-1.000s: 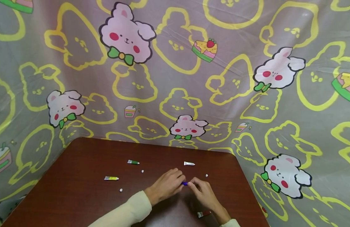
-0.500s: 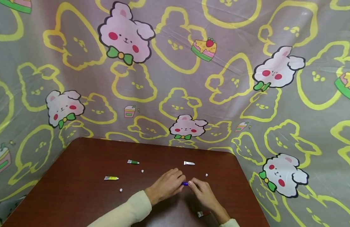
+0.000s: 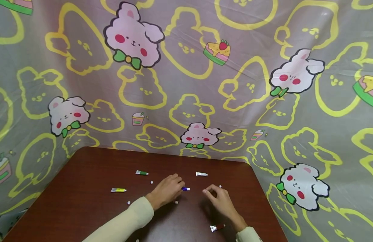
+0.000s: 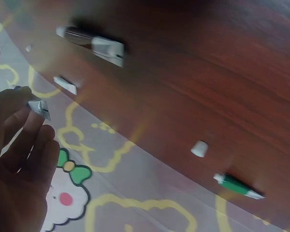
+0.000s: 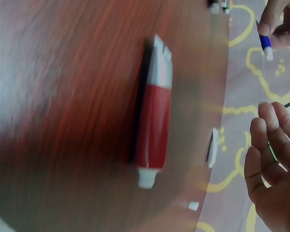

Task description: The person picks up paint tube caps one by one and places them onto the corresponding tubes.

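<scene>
My left hand (image 3: 166, 190) pinches a small blue paint tube (image 3: 185, 189) between thumb and fingers, its white tip pointing right. The tube's silver crimped end (image 4: 38, 107) sticks out from the fingers in the left wrist view. Apart from it, my right hand (image 3: 221, 200) is raised over the table, with thumb and forefinger tips close together. In the right wrist view its other fingers (image 5: 258, 130) are loosely bent; I cannot tell whether the fingertips hold anything. A red paint tube (image 5: 154, 121) lies near the right forearm. Under the left hand is a brown tube (image 4: 79, 36).
A yellow tube (image 3: 118, 190) and a green tube (image 3: 142, 173) lie on the left, each near a loose white cap (image 3: 129, 202). At the back right lies a white tube (image 3: 201, 174), with another cap (image 3: 220, 186) nearby. A patterned cloth (image 3: 186, 84) hangs around the brown table (image 3: 83, 188).
My hands, earlier together on the blue tube, are now apart. The left hand has moved left with the tube, showing its white tip and the brown tube's end. The red tube shows more.
</scene>
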Demonstrator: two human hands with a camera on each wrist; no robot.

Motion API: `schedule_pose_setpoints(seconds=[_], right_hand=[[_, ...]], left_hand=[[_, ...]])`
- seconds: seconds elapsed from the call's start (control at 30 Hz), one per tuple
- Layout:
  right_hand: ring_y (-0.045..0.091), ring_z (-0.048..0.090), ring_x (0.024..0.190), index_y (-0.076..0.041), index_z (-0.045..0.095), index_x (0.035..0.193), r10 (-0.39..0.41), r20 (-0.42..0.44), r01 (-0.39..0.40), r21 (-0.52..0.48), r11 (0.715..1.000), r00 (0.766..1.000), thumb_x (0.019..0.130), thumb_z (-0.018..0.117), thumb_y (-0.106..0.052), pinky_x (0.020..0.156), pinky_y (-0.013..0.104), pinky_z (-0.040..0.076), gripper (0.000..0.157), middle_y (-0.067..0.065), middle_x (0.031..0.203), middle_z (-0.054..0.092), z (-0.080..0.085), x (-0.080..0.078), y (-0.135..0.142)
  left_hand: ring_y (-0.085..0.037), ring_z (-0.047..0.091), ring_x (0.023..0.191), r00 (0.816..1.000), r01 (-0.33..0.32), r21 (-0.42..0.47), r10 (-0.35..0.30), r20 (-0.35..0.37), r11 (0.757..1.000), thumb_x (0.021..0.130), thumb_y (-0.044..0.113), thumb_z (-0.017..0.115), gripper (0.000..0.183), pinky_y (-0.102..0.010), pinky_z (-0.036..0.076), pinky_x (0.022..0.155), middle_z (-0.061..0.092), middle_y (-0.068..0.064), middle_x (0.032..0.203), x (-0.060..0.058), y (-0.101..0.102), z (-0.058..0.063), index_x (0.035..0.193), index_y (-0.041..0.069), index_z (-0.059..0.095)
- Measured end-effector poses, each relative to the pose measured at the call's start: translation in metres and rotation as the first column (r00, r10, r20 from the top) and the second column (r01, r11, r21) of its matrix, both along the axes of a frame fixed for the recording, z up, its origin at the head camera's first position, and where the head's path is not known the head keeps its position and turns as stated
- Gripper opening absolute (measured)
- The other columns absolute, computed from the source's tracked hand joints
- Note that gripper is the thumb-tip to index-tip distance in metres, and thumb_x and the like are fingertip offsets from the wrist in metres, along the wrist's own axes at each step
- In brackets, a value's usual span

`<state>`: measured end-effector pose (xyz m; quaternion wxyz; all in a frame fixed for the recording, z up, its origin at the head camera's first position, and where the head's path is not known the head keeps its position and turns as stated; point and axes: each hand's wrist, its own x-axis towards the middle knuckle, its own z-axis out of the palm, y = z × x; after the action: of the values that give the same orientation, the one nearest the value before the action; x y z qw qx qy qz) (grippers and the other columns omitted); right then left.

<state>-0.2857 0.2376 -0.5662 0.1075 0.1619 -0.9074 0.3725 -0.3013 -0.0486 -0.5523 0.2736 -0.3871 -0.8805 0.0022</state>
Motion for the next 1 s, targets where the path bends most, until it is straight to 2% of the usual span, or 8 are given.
schedule_pose_setpoints(seconds=[0.2, 0.3, 0.43, 0.5, 0.77, 1.0], right_hand=[[-0.002, 0.06, 0.075, -0.027, 0.075, 0.094, -0.008, -0.024, 0.008, 0.022, 1.0, 1.0, 0.097, 0.083, -0.027, 0.071, 0.024, 0.052, 0.008, -0.017, 0.087, 0.07, -0.004, -0.007, 0.007], [0.002, 0.062, 0.077, -0.023, 0.076, 0.096, -0.01, -0.042, 0.011, 0.024, 1.0, 0.999, 0.096, 0.084, -0.024, 0.072, 0.027, 0.055, 0.008, -0.013, 0.09, 0.073, -0.006, -0.011, 0.01], [0.007, 0.066, 0.08, -0.02, 0.078, 0.098, -0.019, -0.027, 0.02, 0.033, 0.999, 0.999, 0.095, 0.086, -0.023, 0.075, 0.033, 0.058, 0.009, -0.013, 0.093, 0.073, -0.01, -0.016, 0.014], [0.008, 0.066, 0.081, -0.019, 0.078, 0.099, -0.027, -0.016, 0.028, 0.045, 0.999, 1.0, 0.094, 0.086, -0.024, 0.076, 0.032, 0.058, 0.011, -0.013, 0.092, 0.072, -0.011, -0.018, 0.016], [0.009, 0.065, 0.081, -0.014, 0.077, 0.1, -0.06, -0.037, 0.063, 0.089, 0.994, 0.998, 0.089, 0.09, -0.02, 0.075, 0.027, 0.053, 0.018, -0.008, 0.091, 0.07, -0.014, -0.028, 0.027], [0.012, 0.065, 0.085, -0.01, 0.078, 0.106, -0.105, 0.02, 0.103, 0.095, 0.99, 0.994, 0.089, 0.091, -0.022, 0.078, 0.028, 0.053, 0.025, -0.004, 0.095, 0.071, -0.016, -0.036, 0.034]], left_hand=[[-0.015, 0.059, 0.089, 0.997, -0.039, -0.012, 0.04, 0.069, 0.999, 0.096, 0.029, 0.084, 0.012, -0.03, 0.056, 0.082, 0.071, 0.006, 0.093, -0.006, -0.014, -0.009, 0.095, 0.019, 0.076], [-0.016, 0.059, 0.088, 0.994, -0.052, -0.01, 0.053, 0.1, 0.999, 0.096, 0.026, 0.084, 0.011, -0.031, 0.056, 0.081, 0.072, 0.005, 0.092, -0.008, -0.02, -0.013, 0.093, 0.018, 0.076], [-0.017, 0.06, 0.088, 0.984, -0.08, -0.024, 0.083, 0.16, 0.997, 0.096, 0.026, 0.083, 0.012, -0.034, 0.057, 0.083, 0.073, 0.003, 0.094, -0.009, -0.027, -0.018, 0.093, 0.017, 0.077], [-0.018, 0.061, 0.09, 0.977, -0.094, -0.029, 0.098, 0.188, 0.995, 0.095, 0.027, 0.085, 0.013, -0.036, 0.058, 0.085, 0.074, 0.003, 0.095, -0.01, -0.03, -0.02, 0.094, 0.017, 0.077], [-0.02, 0.062, 0.089, 0.977, -0.109, -0.009, 0.109, 0.185, 0.994, 0.089, 0.025, 0.09, 0.017, -0.04, 0.06, 0.085, 0.073, 0.001, 0.092, -0.011, -0.041, -0.029, 0.089, 0.016, 0.075], [-0.02, 0.061, 0.088, 0.978, -0.103, -0.011, 0.103, 0.184, 0.995, 0.088, 0.024, 0.09, 0.016, -0.038, 0.059, 0.082, 0.072, 0.001, 0.092, -0.012, -0.044, -0.033, 0.09, 0.016, 0.075]])
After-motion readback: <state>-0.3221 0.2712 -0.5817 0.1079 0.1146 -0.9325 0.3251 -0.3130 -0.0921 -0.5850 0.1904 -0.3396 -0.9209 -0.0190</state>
